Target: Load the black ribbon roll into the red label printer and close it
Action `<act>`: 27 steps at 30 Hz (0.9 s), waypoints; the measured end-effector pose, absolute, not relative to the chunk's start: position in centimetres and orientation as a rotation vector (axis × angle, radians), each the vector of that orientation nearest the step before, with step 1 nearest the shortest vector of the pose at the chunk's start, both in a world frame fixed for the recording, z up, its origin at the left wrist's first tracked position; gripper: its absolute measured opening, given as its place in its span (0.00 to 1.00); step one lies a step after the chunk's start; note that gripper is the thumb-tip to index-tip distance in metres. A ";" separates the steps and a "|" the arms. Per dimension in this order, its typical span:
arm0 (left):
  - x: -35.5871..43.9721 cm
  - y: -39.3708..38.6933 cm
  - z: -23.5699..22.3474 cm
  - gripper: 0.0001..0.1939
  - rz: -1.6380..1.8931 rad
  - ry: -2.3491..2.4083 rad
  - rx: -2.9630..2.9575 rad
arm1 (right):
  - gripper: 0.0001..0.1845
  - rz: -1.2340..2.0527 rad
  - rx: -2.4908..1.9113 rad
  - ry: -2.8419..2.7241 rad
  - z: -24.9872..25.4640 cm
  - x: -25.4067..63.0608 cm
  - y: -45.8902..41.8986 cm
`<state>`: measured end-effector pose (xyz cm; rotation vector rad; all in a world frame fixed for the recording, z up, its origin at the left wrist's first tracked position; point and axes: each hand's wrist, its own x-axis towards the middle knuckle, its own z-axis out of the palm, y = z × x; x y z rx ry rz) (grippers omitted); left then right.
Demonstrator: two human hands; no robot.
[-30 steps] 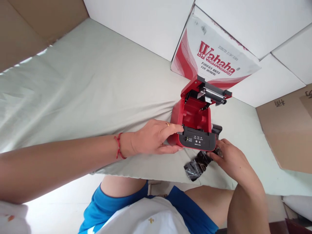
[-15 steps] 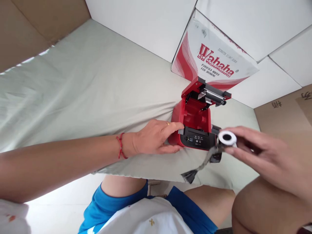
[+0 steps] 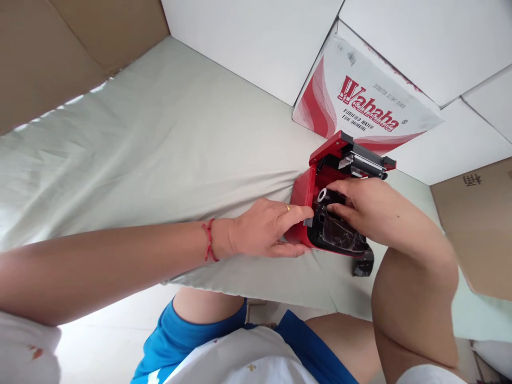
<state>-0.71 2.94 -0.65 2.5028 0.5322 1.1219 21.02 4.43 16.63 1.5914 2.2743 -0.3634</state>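
Observation:
A red printer [image 3: 298, 197] with a black front panel stands on the cloth-covered surface, its lid [image 3: 340, 146] raised. My left hand [image 3: 268, 226] grips its left front corner, index finger on a grey tab [image 3: 308, 222] and thumb low on the front. Inside the open compartment, my right hand [image 3: 360, 205] is closed on a roll [image 3: 322, 194] with a white ring-shaped end. From the roll, a dark, glossy, marbled strip [image 3: 344, 234] lies over the front panel and hides its buttons. Fingers cover most of the roll.
A dark object [image 3: 363, 265] lies against the printer's right front. Behind stands a white-and-red water carton [image 3: 368, 106] against white panels [image 3: 248, 48]. Brown cardboard stands at left [image 3: 60, 58] and right [image 3: 480, 229]. The surface's front edge runs just above my knees.
My right hand has carried the roll from the printer's right side left into its compartment. The dark strip now lies over the front panel. My left hand stays on the corner; the view shifted slightly.

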 end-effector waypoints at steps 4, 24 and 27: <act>-0.8 2.9 -0.5 0.28 1.131 0.520 2.506 | 0.14 -0.450 1.539 2.284 16.0 21.0 5.0; -1.1 3.1 -0.1 0.26 1.209 0.445 2.489 | 0.27 0.158 2.239 2.721 19.8 23.3 1.0; -1.2 3.2 -0.2 0.27 1.184 0.472 2.502 | 0.36 0.136 1.985 2.673 18.9 23.4 2.4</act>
